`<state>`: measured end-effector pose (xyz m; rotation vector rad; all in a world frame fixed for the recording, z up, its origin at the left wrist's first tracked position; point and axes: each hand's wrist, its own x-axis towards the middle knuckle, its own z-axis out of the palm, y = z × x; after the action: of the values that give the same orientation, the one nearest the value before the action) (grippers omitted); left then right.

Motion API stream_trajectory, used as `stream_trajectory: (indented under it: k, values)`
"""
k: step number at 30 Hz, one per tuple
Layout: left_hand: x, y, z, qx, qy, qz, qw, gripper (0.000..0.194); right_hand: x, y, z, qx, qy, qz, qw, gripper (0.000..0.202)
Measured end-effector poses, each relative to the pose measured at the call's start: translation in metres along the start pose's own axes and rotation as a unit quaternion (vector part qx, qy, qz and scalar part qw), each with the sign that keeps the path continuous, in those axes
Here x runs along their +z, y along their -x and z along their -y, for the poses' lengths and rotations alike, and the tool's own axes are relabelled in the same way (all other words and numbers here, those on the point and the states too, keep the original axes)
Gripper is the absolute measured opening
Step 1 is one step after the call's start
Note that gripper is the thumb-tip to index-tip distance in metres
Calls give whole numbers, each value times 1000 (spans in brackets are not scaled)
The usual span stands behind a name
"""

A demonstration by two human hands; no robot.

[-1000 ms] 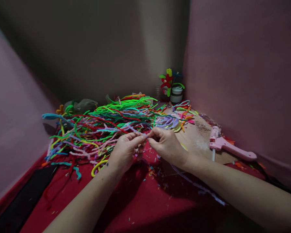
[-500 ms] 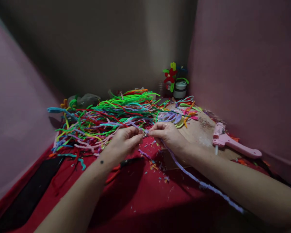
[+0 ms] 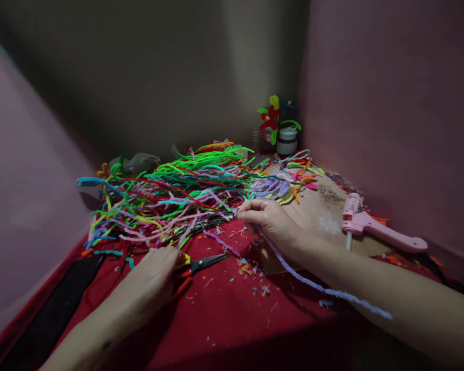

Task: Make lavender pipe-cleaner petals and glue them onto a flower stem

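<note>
Lowered left hand (image 3: 156, 273), can't tell how closed, to scissors (image 3: 209, 262); still pinching purple strand (image 3: 294, 269) in right hand (image 3: 268, 220); room on near cloth (image 3: 232, 319).

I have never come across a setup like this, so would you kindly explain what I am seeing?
There is no robot here: these are a person's two bare hands, seen by a camera worn on the head, looking forward and down. The left hand is at the handles of the scissors; how firmly it grips is hard to tell. The right hand pinches a lavender fuzzy stem that trails toward the lower right. On the red cloth lies a heap of colorful fuzzy stems, with scattered clippings nearby and a pink glue gun at the right.
</note>
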<state>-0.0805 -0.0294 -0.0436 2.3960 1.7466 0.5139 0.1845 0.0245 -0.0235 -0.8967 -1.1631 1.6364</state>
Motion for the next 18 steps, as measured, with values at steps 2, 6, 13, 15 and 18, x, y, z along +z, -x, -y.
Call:
stream_trajectory:
  k: [2, 6, 13, 15, 18]
  values:
    - [-4, 0, 6, -2, -37, 42, 998, 13, -1, -1, -2, 5, -21, 7, 1000, 6]
    - [-15, 2, 2, -49, -63, 70, 994, 14, -4, -2, -6, 12, -43, 27, 999, 8]
    - [-17, -5, -42, -37, -134, 65, 988, 7, -8, -3, -10, 42, -90, 59, 993, 15]
    - [-17, -9, -49, -42, -164, 84, 982, 4, -8, -3, -11, 46, -103, 69, 991, 15]
    - [-15, -14, -54, -70, -186, 108, 974, 7, -7, -3, -14, 41, -121, 89, 988, 15]
